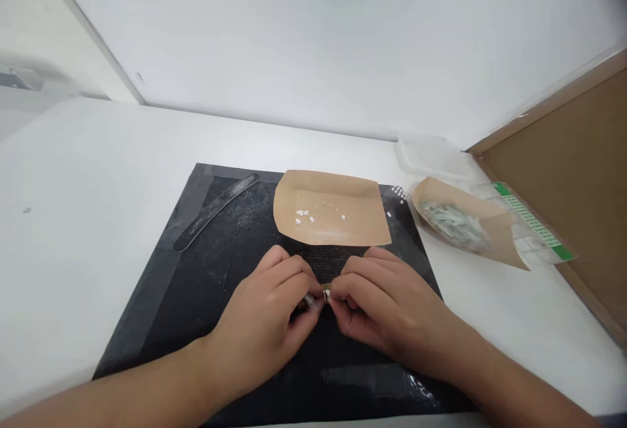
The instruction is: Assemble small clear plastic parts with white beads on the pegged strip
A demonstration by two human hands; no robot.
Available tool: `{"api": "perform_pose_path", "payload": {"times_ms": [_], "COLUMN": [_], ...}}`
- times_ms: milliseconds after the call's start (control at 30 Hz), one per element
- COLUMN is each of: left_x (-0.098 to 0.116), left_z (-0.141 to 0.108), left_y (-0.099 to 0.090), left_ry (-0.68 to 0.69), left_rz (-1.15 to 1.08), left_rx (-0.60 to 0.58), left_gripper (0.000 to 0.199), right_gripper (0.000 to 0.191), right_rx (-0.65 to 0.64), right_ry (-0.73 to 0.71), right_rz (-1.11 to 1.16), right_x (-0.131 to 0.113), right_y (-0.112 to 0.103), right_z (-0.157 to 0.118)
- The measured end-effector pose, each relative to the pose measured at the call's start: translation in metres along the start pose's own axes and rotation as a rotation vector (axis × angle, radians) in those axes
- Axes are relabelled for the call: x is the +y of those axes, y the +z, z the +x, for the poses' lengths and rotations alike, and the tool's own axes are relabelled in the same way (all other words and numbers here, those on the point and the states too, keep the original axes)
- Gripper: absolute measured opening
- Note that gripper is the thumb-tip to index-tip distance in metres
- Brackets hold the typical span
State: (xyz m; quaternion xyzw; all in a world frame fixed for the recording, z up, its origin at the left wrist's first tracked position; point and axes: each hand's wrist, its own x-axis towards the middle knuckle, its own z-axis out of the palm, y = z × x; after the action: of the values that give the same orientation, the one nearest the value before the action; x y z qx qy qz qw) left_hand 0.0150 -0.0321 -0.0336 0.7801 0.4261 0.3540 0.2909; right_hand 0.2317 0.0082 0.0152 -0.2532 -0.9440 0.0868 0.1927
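Low over the black mat [196, 310], my left hand [267, 310] and my right hand [386, 304] meet fingertip to fingertip. Both are closed in a pinch. Between them sits a tiny piece with a white face and a brownish edge [327, 294]; its kind is too small to make out. A clear plastic sliver [311, 301] shows between my left thumb and fingers. Just beyond my hands lies a brown paper tray [333, 186] with several small white oval bits [306, 214] in it.
A curved black nail file [215, 212], dusty along its surface, lies on the mat's left side. To the right, another brown paper tray [504, 235] holds a heap of clear pieces [453, 222]. Beside it are a green-marked plastic sheet [531, 222] and a translucent container [434, 157].
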Motion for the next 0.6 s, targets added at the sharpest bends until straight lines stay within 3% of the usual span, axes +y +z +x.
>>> {"api": "perform_pose_path", "payload": {"times_ms": [600], "left_x": [-0.0008], "left_z": [-0.0024], "left_y": [0.0008], "left_ry": [-0.005], "left_rz": [-0.011], "left_rx": [0.009], "left_gripper": [0.009], "right_gripper": [0.019], "right_rx": [-0.070], "right_ry": [0.002], "right_rz": [-0.030], "right_x": [-0.0010], "right_y": [0.0026], "right_z": [-0.0007]}}
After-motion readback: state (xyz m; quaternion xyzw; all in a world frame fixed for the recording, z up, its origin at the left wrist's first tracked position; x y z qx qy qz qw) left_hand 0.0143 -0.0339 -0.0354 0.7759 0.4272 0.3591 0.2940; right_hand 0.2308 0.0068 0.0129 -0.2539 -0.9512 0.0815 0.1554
